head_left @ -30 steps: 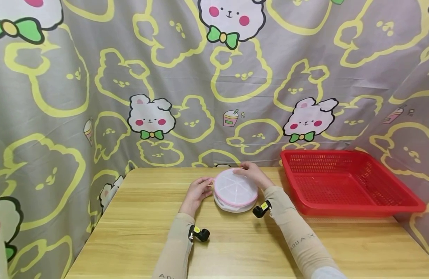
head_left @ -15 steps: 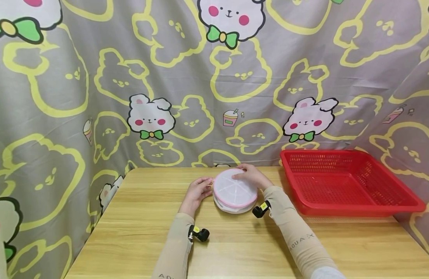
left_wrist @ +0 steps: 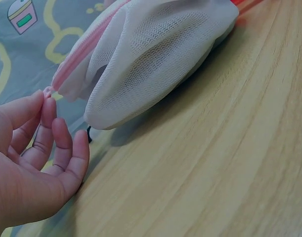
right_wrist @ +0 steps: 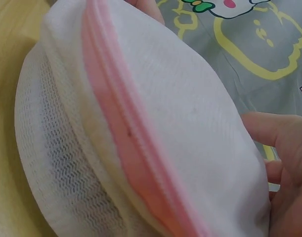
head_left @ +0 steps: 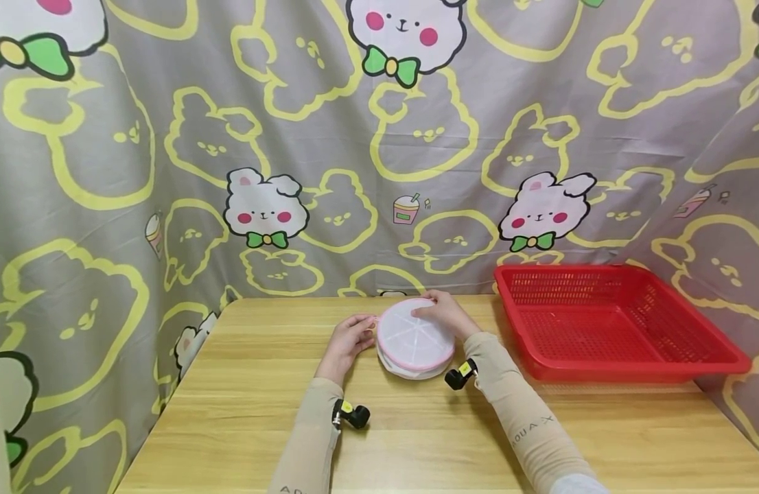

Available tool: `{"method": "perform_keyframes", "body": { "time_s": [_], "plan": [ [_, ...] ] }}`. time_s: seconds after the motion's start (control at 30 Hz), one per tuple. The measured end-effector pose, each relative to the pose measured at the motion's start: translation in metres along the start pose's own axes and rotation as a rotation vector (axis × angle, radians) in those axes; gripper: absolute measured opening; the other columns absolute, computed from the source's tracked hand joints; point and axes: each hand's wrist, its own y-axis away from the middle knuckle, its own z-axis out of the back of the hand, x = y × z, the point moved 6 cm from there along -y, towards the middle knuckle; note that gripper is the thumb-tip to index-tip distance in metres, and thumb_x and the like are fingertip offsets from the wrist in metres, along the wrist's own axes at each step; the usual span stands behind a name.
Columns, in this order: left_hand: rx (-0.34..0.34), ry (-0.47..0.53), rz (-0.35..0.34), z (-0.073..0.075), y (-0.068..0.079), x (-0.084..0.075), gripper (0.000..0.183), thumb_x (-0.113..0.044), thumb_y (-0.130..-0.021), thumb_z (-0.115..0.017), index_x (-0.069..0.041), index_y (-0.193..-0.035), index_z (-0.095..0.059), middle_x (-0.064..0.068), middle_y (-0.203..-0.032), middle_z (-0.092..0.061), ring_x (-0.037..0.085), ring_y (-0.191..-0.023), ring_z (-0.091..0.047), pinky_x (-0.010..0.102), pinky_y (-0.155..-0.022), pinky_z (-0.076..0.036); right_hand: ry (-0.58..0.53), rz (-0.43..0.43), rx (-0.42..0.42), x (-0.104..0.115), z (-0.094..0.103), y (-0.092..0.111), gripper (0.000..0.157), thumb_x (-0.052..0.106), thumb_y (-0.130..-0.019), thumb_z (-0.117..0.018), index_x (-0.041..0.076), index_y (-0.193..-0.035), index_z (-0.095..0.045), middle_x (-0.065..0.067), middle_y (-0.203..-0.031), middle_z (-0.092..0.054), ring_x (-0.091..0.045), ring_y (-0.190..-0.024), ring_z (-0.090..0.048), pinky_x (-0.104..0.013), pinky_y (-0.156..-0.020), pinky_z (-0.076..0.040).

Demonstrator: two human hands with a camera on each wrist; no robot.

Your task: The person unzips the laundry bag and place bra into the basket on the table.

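A round white mesh laundry bag (head_left: 414, 336) with a pink zipper (right_wrist: 136, 133) round its edge is held at the middle of the table, near the back. My left hand (head_left: 348, 343) is at its left side, thumb and forefinger pinching the small pink tab (left_wrist: 48, 92) at the zipper's end; the other fingers curl loosely below. On the far right side, my right hand (head_left: 449, 314) grips the bag's edge, thumb lying on the top panel and the other fingers partly hidden behind. The bag's mesh side sags in soft folds under the zipper.
A large red plastic basket (head_left: 626, 374) stands on the right of the wooden table (head_left: 243, 412). Behind the table's back edge hangs a grey curtain (head_left: 348, 144) with cartoon rabbits. Each forearm, in a beige sleeve, carries a small black wrist camera (head_left: 355, 415).
My right thumb has slid from the bag's far edge further onto its top panel. The left hand keeps its pinch and the bag has barely shifted.
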Motion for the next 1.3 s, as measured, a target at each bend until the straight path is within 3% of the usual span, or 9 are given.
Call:
{"method": "perform_keyframes", "body": {
  "time_s": [0.17, 0.47, 0.87, 1.3],
  "plan": [
    [0.011, 0.007, -0.005, -0.001, 0.001, -0.002, 0.016, -0.018, -0.081, -0.065, -0.008, -0.094, -0.063, -0.001, -0.079, -0.061, 0.010, -0.068, -0.055, 0.035, -0.079, -0.051, -0.017, 0.002, -0.028, -0.001, 0.000, -0.001, 0.050, 0.034, -0.069, -0.075, 0.011, -0.109, -0.057, -0.009, -0.113, -0.058, -0.022, -0.099, -0.052, -0.032, -0.083, -0.044],
    [0.069, -0.013, -0.003, -0.008, 0.017, -0.016, 0.024, -0.014, -0.087, -0.058, 0.000, -0.106, -0.057, -0.001, -0.082, -0.061, 0.012, -0.072, -0.055, 0.046, -0.093, -0.043, -0.045, -0.009, -0.063, -0.008, 0.001, -0.002, 0.049, 0.035, -0.067, -0.076, 0.014, -0.107, -0.058, -0.008, -0.115, -0.057, -0.023, -0.103, -0.052, -0.033, -0.087, -0.042],
    [0.006, 0.012, -0.007, -0.002, 0.001, -0.002, 0.015, -0.018, -0.082, -0.064, -0.008, -0.093, -0.063, -0.002, -0.077, -0.062, 0.010, -0.066, -0.056, 0.034, -0.076, -0.051, -0.108, -0.033, -0.097, -0.009, 0.003, 0.005, 0.046, 0.033, -0.068, -0.075, 0.014, -0.105, -0.058, -0.007, -0.112, -0.056, -0.021, -0.097, -0.052, -0.028, -0.080, -0.044],
    [-0.010, 0.006, -0.016, -0.002, 0.001, -0.001, 0.014, -0.017, -0.082, -0.064, -0.008, -0.093, -0.063, -0.002, -0.077, -0.061, 0.010, -0.066, -0.056, 0.035, -0.076, -0.051, -0.155, -0.065, -0.143, -0.009, 0.004, 0.011, 0.047, 0.031, -0.068, -0.075, 0.013, -0.108, -0.057, -0.008, -0.113, -0.056, -0.023, -0.099, -0.051, -0.030, -0.082, -0.043]
  ]
}}
